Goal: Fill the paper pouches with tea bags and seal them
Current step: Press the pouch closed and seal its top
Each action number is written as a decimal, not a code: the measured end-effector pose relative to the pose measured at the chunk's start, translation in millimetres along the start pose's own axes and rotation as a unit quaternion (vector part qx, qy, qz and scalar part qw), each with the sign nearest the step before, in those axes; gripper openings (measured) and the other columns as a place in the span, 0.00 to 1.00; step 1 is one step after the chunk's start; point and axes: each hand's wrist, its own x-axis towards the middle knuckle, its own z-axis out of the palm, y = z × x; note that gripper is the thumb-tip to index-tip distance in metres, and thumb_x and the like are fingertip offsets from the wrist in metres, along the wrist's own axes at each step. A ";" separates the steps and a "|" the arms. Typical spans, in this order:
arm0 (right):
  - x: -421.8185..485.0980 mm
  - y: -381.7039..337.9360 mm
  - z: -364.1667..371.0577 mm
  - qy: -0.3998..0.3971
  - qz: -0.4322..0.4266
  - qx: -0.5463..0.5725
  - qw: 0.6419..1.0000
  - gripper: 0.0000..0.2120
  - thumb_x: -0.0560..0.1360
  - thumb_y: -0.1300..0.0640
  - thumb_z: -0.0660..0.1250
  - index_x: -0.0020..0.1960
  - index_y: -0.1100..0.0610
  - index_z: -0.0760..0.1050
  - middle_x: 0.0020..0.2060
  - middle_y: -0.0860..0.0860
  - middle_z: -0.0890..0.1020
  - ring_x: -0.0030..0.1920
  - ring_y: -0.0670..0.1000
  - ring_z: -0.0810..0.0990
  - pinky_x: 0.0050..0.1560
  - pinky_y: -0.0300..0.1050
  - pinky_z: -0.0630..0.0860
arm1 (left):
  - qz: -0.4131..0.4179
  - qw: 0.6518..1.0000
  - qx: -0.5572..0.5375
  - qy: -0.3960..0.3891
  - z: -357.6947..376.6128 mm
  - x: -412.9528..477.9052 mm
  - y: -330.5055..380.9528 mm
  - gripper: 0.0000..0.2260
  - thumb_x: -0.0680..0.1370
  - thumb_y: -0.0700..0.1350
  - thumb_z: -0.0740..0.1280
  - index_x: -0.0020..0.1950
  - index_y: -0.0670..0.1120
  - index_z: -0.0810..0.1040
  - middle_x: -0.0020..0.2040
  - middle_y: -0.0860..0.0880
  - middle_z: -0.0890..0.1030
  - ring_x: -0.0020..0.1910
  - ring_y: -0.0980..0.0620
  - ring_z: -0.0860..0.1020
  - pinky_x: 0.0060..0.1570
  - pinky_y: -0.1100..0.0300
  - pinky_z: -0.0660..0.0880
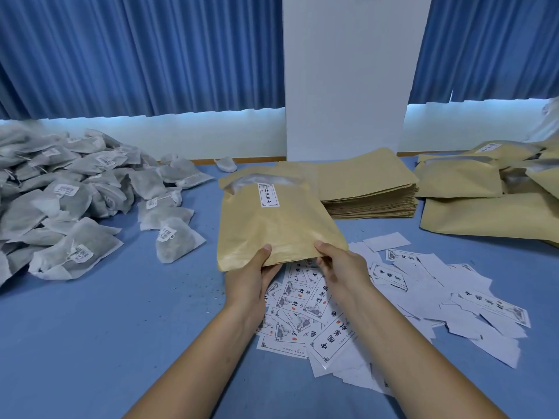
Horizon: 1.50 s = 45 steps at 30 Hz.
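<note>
- Left hand [257, 270] and right hand [338, 264] each grip the near edge of the paper pouch [272, 231], thumbs on top and fingers curled under.
- The pouch is tilted (white label strip up), with loose labels [302, 300] beneath it.
- Tea bags [75, 192] are heaped left of the pouch.
- The flat pouch stack [363, 189] is behind it to the right.

— Where's the labelled pouch [272, 225]?
— Mid-table: brown paper, with a white label near its far end. The left hand [257, 272] and right hand [338, 264] grip its near edge.
— And the others?
— Empty pouches [369, 182] are stacked flat just behind it, filled pouches [459, 179] are piled on the right, and grey tea bags [60, 189] are heaped on the left.
</note>
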 end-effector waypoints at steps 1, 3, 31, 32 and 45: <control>0.4 0.2 0.0 0.001 0.001 0.005 1.000 0.05 0.71 0.70 0.71 0.43 0.65 0.75 0.42 0.57 0.80 0.39 0.50 0.79 0.35 0.35 0.78 | 0.000 1.000 0.000 -0.002 0.6 -0.8 -0.6 0.10 0.74 0.34 0.71 0.53 0.42 0.77 0.49 0.45 0.84 0.41 0.52 0.84 0.38 0.63 0.81; 0.2 1.7 0.6 -0.010 0.007 0.014 1.000 0.05 0.72 0.69 0.70 0.42 0.65 0.74 0.42 0.56 0.80 0.40 0.50 0.79 0.36 0.36 0.78 | 0.003 1.000 0.006 -0.002 1.6 -1.0 -1.8 0.12 0.74 0.34 0.71 0.56 0.40 0.76 0.51 0.44 0.83 0.43 0.52 0.84 0.40 0.62 0.81; -11.0 10.0 7.3 -0.103 -0.012 -0.021 0.994 0.12 0.72 0.71 0.69 0.54 0.63 0.75 0.42 0.54 0.82 0.40 0.49 0.81 0.35 0.35 0.79 | -0.019 0.999 0.031 -0.026 4.3 -5.9 -10.2 0.14 0.73 0.36 0.72 0.58 0.36 0.77 0.52 0.42 0.84 0.50 0.46 0.83 0.49 0.56 0.80; -11.5 10.9 7.0 -0.105 -0.011 -0.021 0.994 0.12 0.72 0.71 0.69 0.54 0.64 0.76 0.42 0.54 0.82 0.40 0.49 0.81 0.35 0.35 0.79 | -0.016 0.999 0.028 -0.025 3.7 -5.5 -9.8 0.13 0.73 0.36 0.72 0.57 0.37 0.78 0.51 0.42 0.84 0.48 0.47 0.84 0.45 0.59 0.81; -14.2 11.2 9.6 -0.088 -0.026 -0.037 0.995 0.08 0.71 0.70 0.70 0.46 0.60 0.76 0.39 0.53 0.81 0.32 0.47 0.72 0.28 0.35 0.68 | 0.033 0.999 0.031 0.009 4.5 -8.1 -8.0 0.10 0.73 0.37 0.72 0.54 0.41 0.79 0.50 0.45 0.84 0.47 0.50 0.84 0.38 0.65 0.79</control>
